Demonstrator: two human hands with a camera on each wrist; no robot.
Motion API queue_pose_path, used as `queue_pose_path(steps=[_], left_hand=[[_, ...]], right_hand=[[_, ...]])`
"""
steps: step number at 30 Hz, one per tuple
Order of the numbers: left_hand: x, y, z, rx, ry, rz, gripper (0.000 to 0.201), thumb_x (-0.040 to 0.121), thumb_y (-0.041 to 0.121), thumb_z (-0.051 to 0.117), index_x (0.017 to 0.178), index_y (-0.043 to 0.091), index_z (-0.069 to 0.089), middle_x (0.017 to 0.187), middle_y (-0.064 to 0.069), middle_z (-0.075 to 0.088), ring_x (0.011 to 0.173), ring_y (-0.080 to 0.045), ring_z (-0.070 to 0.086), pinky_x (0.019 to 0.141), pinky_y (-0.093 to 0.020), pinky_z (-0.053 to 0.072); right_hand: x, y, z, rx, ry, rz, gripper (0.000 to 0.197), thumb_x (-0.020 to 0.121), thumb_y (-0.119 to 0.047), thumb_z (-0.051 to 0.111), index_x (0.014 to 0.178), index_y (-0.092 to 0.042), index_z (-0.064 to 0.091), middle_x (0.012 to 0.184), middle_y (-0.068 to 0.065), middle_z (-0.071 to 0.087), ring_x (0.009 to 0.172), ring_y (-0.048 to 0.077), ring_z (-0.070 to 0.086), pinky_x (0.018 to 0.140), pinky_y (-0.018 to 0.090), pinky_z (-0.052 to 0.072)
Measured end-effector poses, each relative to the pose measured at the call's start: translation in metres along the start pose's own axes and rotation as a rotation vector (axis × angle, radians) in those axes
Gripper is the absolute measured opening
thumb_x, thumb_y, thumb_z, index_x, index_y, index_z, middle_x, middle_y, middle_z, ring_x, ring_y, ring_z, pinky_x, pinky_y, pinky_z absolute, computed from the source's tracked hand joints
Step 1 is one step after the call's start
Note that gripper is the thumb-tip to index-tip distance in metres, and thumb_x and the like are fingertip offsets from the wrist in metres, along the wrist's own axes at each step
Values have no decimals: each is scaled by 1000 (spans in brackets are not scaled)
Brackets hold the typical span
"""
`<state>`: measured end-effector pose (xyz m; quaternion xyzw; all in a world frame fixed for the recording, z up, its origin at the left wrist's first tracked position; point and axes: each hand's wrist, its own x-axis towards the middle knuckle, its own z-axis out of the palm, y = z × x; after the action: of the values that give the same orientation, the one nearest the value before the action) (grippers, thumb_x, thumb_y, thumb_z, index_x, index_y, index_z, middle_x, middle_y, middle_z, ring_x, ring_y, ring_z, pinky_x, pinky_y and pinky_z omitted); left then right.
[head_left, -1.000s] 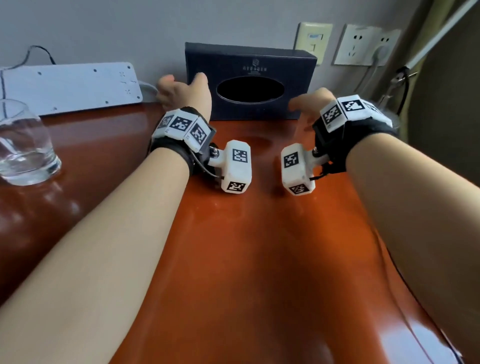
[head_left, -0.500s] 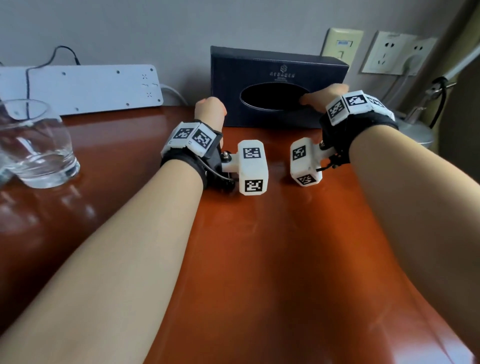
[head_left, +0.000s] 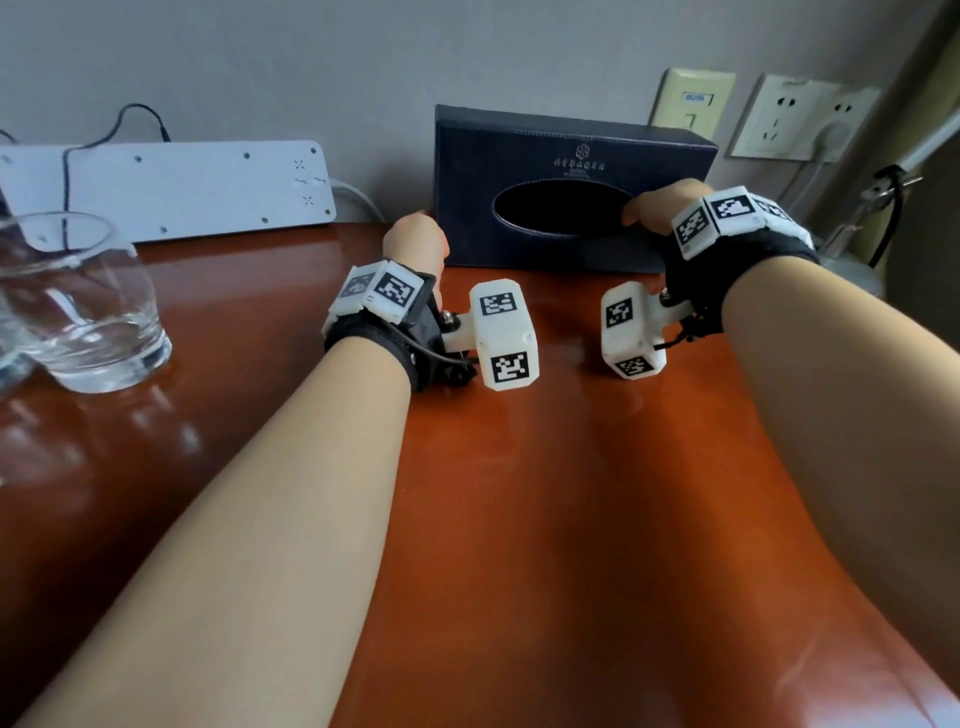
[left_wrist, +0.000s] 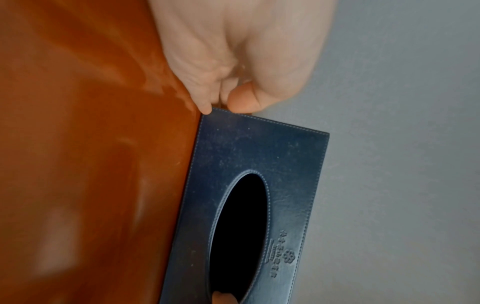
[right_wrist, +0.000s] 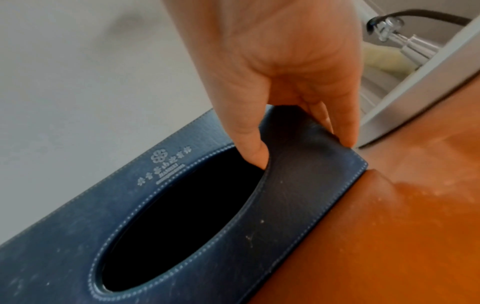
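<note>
The box (head_left: 467, 208) stands on its long side at the far edge of the worktop (head_left: 545, 493), against the wall. Its oval opening (head_left: 561, 210) faces near, and inside is only black, so I can't make out any contents. The right grip (head_left: 657, 208) pinches the box's right end, with the thumb (right_wrist: 249, 148) hooked into the opening. The left grip (head_left: 415, 239) is curled at the left end and touches its edge, but I can't tell whether it truly holds. At the left, a glass (head_left: 78, 312) holds a little water and is partly cut off.

Wall (head_left: 363, 62) tight behind tissue box (head_left: 519, 156); lamp base (head_left: 854, 273) crowds right end; near tabletop (head_left: 571, 519) open.
</note>
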<state>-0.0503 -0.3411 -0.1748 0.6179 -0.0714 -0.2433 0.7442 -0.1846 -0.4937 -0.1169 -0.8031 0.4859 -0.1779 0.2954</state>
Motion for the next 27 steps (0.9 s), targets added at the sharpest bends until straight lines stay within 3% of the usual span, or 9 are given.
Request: queue_pose_path(steps=[2,4,7,10,14,18,22,25,27], left_hand=[[-1,-1,-1,35,7,18,33,94,4,38,69,26,40,73,8,40,62,-4,40,60,-19,37],[-9,0,-3,-22,27,30,30,92,6,41,68,23,41,71,7,40,63,-8,42,63,-21,39],[-14,1,-4,-29,129,51,29,92,16,45,64,23,40,69,6,40,79,-19,45,85,-32,48],[-16,-2,-9,13,172,96,30,92,24,44,63,25,40,71,5,44,88,-21,46,96,-39,47],[-29,-5,-12,21,243,146,30,89,19,44,58,17,45,66,0,50,77,-26,51,76,-33,50],[-43,-8,-16,50,293,223,24,88,7,43,65,6,48,57,2,44,66,-23,42,50,-24,30],[-57,-11,-24,71,280,263,23,91,9,40,72,11,53,61,2,47,60,-15,41,51,-23,31],[-71,-11,-31,81,234,237,28,92,16,40,66,15,51,67,0,50,71,-20,44,65,-25,33],[-84,-10,-34,101,189,242,29,93,21,37,68,16,50,74,-2,52,79,-22,45,72,-28,34]], right_hand=[[-5,1,-1,0,-21,1,46,84,-24,61,128,-14,53,135,5,52,124,23,50,55,21,36],[-11,2,-2,-13,-9,0,47,84,-24,61,129,-14,53,135,5,51,124,22,50,56,23,36],[-18,0,-5,-81,3,-8,43,86,-23,59,126,-8,56,132,9,55,122,25,52,73,28,47],[-30,-2,-10,-168,-1,9,35,90,-23,56,119,-3,60,117,13,61,116,28,56,98,33,44],[-48,1,-15,-189,-15,32,30,89,-23,57,113,-7,60,114,11,60,114,29,56,99,35,44],[-66,3,-20,-198,-3,64,38,89,-19,57,124,-3,56,125,15,58,118,28,54,98,33,42],[-83,7,-25,-185,-18,73,35,84,-21,60,115,-5,60,108,12,58,112,30,56,99,36,45],[-95,11,-30,-191,-8,60,23,77,-30,61,91,-12,59,106,12,62,98,30,59,94,37,48],[-101,11,-33,-208,-12,61,24,78,-32,60,92,-12,58,99,11,59,90,28,56,85,32,46]])
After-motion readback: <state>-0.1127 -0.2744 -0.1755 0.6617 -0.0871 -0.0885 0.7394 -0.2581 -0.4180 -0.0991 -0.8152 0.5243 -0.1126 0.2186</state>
